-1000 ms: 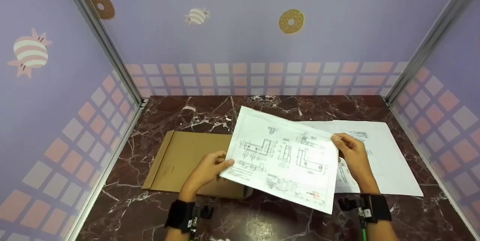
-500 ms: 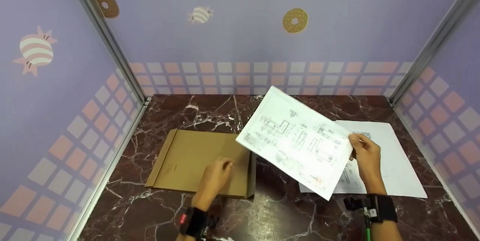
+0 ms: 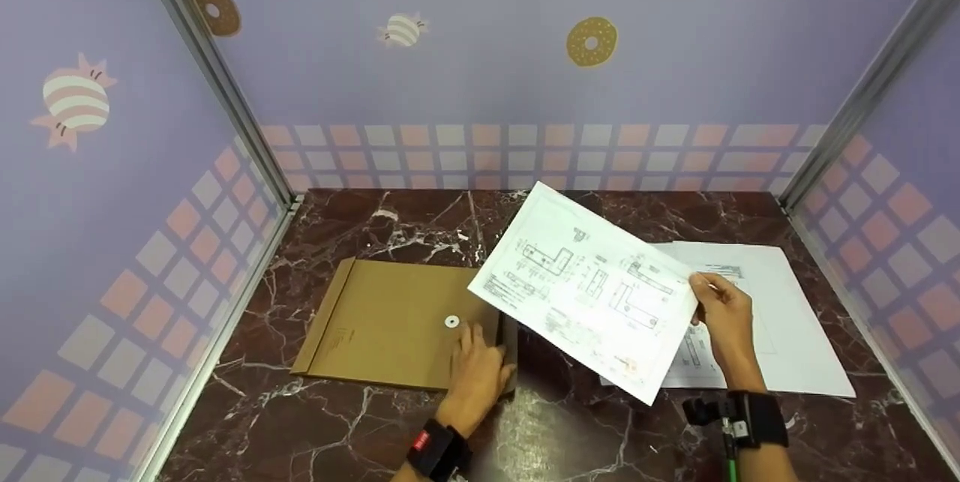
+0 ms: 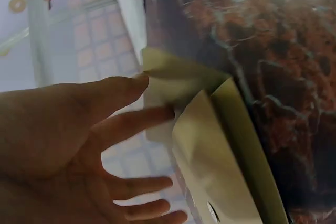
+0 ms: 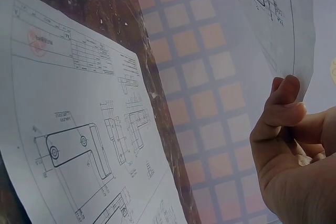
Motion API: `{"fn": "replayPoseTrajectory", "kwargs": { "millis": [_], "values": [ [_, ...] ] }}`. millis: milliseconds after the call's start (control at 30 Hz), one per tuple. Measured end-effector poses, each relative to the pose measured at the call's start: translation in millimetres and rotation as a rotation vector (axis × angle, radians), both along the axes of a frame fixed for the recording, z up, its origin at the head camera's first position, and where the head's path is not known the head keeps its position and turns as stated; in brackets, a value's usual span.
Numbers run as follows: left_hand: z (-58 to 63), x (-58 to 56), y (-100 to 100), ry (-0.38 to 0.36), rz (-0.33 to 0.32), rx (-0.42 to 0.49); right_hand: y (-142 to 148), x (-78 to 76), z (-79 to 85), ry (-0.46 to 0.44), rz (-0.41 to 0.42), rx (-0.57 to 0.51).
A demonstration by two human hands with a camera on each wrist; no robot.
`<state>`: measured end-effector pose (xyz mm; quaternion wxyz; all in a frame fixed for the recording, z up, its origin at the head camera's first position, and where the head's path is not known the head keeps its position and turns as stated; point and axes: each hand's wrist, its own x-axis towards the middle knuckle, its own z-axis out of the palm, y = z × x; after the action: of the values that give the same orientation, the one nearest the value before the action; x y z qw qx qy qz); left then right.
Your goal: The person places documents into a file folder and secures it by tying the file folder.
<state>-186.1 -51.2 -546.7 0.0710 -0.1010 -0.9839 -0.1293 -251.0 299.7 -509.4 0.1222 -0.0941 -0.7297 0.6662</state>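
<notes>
One sheet [image 3: 585, 291] | right grip [image 3: 726, 319]: pinching its edge (drawings showing) | left grip [image 3: 478, 371]: unclenched, at brown envelope [image 3: 397, 309]

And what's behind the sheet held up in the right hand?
From the head view, papers lie behind it on the table, sticking out past the sheet to the right. The sheet and right hand hide part of them; whatever's there can't be seen.

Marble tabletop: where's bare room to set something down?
Bare marble lies between the brown envelope and left wall, between envelope and back wall, and in front of the envelope, left of the left hand. Crowded: the right, under white papers, and the middle, where the right hand holds a sheet up.
</notes>
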Motion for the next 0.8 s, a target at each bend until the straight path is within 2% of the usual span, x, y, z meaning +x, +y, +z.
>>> {"fn": "replayPoseTrajectory", "kwargs": {
  "millis": [100,233,533,633,800],
  "values": [
    [-5.2,0.1,6.6,0.031,-0.004,-0.094,-0.7,-0.1,-2.5,-0.011,-0.005,0.017],
    [-10.9,-2.1,13.3,0.021,0.005,-0.16,-1.6,0.2,-4.9,-0.024,-0.002,0.025],
    [-18.3,-8.2,19.2,0.013,0.081,-0.309,2.9,4.4,-5.9,-0.036,-0.03,0.034],
    [-18.0,-10.5,21.2,0.01,0.12,-0.337,6.0,5.3,-7.5,-0.028,-0.032,0.047],
    [-18.0,-12.0,23.4,0.094,0.183,-0.324,11.7,5.2,-12.1,-0.035,-0.064,0.088]
  ]
}}
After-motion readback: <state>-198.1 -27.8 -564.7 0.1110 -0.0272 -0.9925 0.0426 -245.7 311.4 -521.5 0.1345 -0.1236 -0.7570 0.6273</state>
